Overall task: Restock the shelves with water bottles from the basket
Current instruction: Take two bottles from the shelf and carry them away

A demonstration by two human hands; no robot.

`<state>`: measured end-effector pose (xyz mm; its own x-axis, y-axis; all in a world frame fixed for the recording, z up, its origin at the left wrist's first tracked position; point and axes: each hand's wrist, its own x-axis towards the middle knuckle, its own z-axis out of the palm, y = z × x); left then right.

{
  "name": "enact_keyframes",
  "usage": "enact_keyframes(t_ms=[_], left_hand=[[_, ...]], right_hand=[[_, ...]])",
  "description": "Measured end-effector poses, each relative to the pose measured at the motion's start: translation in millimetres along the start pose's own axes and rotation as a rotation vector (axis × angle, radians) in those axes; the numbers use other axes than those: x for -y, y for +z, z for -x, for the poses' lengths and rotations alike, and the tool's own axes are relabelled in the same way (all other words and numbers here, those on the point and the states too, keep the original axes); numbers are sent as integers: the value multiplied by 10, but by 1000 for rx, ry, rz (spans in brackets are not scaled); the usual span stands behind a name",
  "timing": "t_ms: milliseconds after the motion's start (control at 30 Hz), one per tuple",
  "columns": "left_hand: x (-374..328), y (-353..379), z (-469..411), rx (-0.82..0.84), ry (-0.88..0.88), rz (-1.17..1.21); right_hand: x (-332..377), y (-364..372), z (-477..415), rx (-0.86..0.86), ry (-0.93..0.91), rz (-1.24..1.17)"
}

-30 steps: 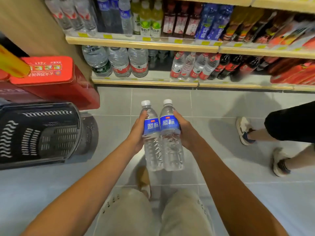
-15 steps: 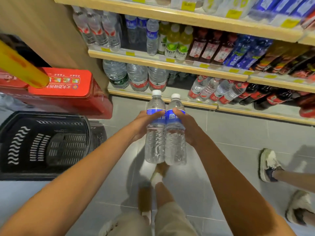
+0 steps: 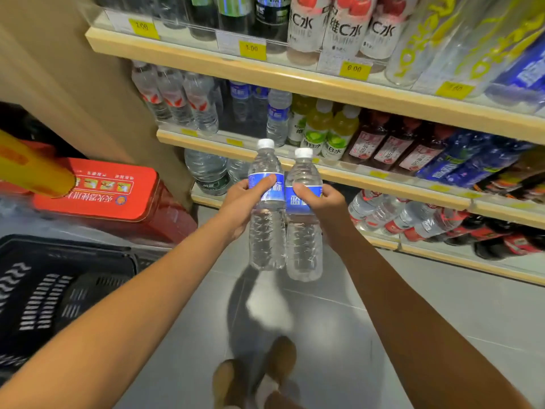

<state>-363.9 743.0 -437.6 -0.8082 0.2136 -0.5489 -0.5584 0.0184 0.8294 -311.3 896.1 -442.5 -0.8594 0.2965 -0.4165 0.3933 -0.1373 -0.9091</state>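
Here, two water bottles [image 3: 267, 208] upright, side by side, gripped in hands [image 3: 243, 202].

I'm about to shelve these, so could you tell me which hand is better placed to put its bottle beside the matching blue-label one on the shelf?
Probably the left hand: its bottle is held higher and sits almost directly below the blue-label bottle.

Two bottles [image 3: 284, 219] side by side before the shelves [image 3: 295, 79]; basket [image 3: 59, 290] left.
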Motion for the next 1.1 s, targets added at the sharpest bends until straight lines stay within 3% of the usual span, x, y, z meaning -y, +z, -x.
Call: enact_keyframes(t_ms=[333,467,1100], left_hand=[[-146,-304,-1074,-51,134,12],[-255,-379,-1436,-52,197,-11],[-901,-516,-2416,-30,486,-120]], right_hand=[[-219,310,-920,-32,-69,-79],[-351,444,-1177,-92,24,-39],[-276,906,-1713,-260,46,-126]])
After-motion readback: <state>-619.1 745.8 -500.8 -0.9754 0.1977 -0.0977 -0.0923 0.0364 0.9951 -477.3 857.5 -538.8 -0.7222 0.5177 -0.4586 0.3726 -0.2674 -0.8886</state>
